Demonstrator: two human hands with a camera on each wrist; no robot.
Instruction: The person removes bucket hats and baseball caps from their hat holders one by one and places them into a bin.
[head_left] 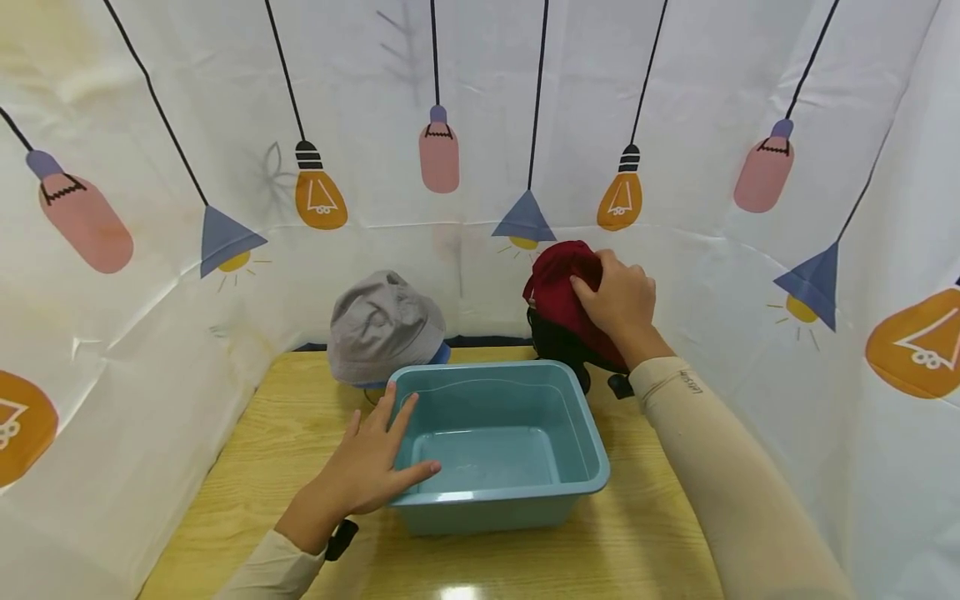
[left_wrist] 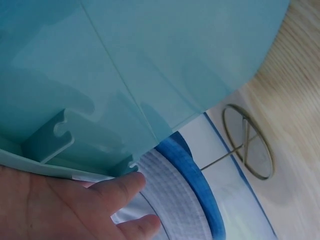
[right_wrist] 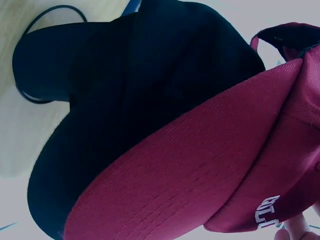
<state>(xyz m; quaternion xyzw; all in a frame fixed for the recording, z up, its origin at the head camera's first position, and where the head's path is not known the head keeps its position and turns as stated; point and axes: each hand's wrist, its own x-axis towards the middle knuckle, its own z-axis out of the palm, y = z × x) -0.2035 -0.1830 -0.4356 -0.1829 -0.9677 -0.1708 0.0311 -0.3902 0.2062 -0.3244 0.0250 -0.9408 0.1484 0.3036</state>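
Note:
My right hand [head_left: 618, 300] pinches the crown of a dark red baseball cap [head_left: 564, 287] at the back right. White letters [right_wrist: 267, 212] show on its front in the right wrist view, and its brim lies across a black cap [right_wrist: 165, 70]. My left hand [head_left: 367, 462] rests with fingers spread on the left rim of a light blue plastic basin [head_left: 483, 496]. In the left wrist view its fingertips [left_wrist: 132, 182] lie at the basin's edge. The basin holds nothing inside. Beyond those fingers sits a grey bucket hat [head_left: 384, 325].
A blue hat brim [left_wrist: 192, 177] shows beneath the grey hat, above a metal ring stand [left_wrist: 248, 142]. Behind the table [head_left: 247, 475] hangs a white curtain [head_left: 480, 275] printed with lamps, and it also runs along both sides. A black ring [right_wrist: 37, 100] pokes out below the black cap.

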